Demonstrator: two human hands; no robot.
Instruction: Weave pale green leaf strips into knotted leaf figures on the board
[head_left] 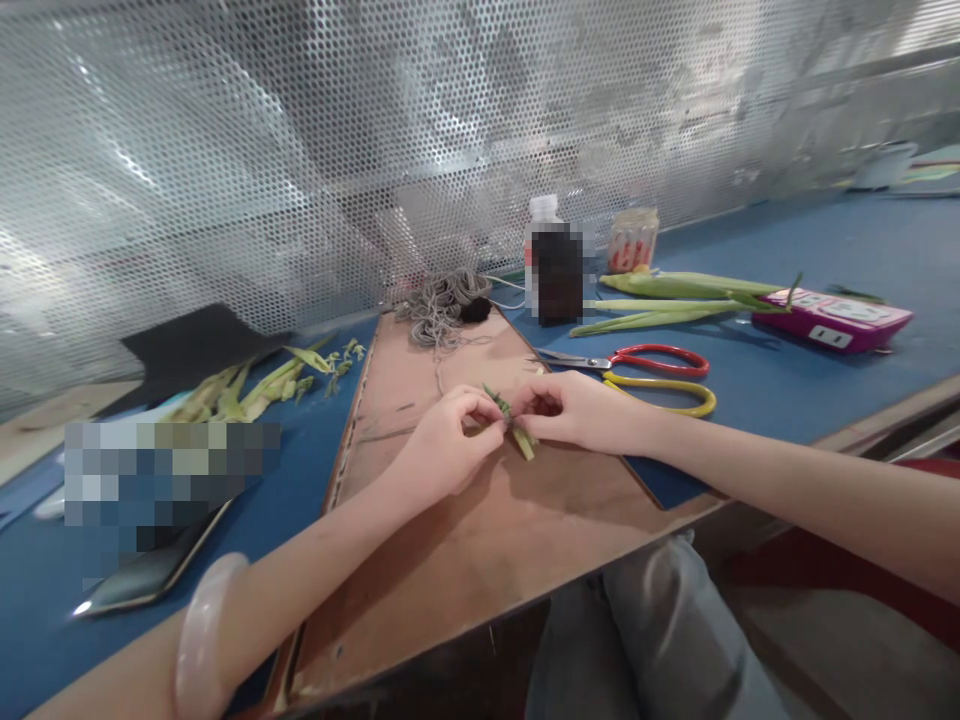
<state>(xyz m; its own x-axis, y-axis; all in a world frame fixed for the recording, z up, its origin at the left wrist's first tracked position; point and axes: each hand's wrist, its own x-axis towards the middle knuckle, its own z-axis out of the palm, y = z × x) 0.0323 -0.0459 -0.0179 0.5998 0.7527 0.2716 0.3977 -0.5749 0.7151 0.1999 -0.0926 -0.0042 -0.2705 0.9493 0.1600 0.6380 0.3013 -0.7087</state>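
Observation:
Over a brown wooden board, my left hand and my right hand meet fingertip to fingertip. Both are closed in a pinch at a small bundle of green leaf strips, whose lower ends stick out below the fingers. Something thin and greyish shows between the fingertips, too small to make out fully. Grey cord lies in a loose tangle at the far end of the board, and a strand runs down toward my left hand. Scissors with one red and one yellow handle lie beyond my right hand.
Long green leaves lie on the blue table at right, beside a magenta box. A white-capped bottle and a glass jar stand behind. Cut leaf pieces and a dark phone-like slab are at left.

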